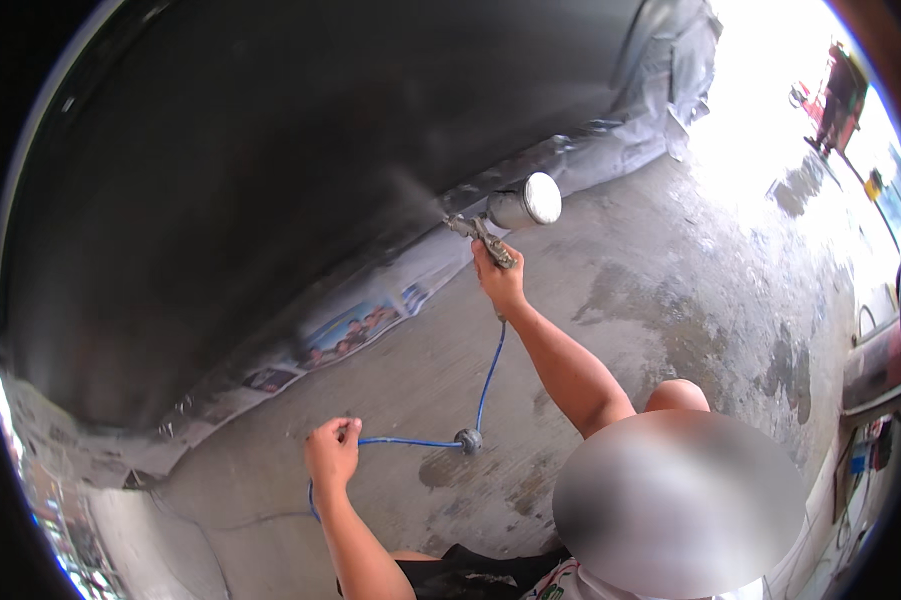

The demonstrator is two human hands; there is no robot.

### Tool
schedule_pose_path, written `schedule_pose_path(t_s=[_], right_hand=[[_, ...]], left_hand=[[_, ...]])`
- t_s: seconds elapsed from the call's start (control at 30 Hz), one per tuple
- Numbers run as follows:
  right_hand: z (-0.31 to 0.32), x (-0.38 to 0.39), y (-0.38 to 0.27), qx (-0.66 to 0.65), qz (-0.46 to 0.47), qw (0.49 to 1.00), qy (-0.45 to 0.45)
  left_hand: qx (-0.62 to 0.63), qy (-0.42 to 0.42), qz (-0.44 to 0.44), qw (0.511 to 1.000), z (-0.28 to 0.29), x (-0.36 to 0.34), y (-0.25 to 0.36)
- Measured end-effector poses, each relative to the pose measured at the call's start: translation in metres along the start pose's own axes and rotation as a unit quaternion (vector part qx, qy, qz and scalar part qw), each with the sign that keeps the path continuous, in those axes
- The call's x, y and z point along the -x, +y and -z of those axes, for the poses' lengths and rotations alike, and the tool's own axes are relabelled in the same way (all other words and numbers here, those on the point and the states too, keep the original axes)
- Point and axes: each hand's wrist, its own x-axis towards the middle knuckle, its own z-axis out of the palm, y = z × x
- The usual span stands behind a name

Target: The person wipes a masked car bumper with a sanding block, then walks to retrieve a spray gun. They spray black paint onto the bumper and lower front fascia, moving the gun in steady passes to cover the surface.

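Note:
My right hand (500,279) is wrapped around the handle of a metal spray gun (467,228). A cup with a white round lid (541,199) is attached to the gun. From its nozzle a pale mist (416,193) fans out against a large dark glossy panel (230,210). A blue hose (488,375) runs down from the gun through a small round dark fitting (468,441) and on to my left hand (332,452). That hand is closed around the hose, low and to the left, apart from the panel.
Newspaper and plastic sheeting (365,318) line the panel's lower edge. Dark wet patches mark the grey concrete floor (610,250). A person in dark clothes (842,95) stands at the far right beside something red. A reddish cylindrical object (875,375) is at the right edge.

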Motion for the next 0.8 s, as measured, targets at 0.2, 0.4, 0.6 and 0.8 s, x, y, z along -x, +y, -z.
schedule_pose_path(t_s=[0.2, 0.4, 0.6, 0.8], right_hand=[[0.142, -0.126, -0.004, 0.021, -0.007, 0.995, 0.097], [0.279, -0.254, 0.019, 0.110, 0.035, 0.972, 0.206], [0.355, -0.338, 0.014, 0.160, -0.010, 0.953, 0.258], [0.418, -0.408, -0.019, 0.266, 0.066, 0.909, 0.314]], left_hand=[[0.098, -0.084, 0.029, 0.991, -0.074, 0.012, 0.098], [0.130, -0.131, 0.016, 0.983, -0.115, 0.028, 0.209], [0.247, -0.161, -0.034, 0.955, -0.149, 0.043, 0.295], [0.376, -0.166, -0.085, 0.908, -0.157, 0.050, 0.372]])
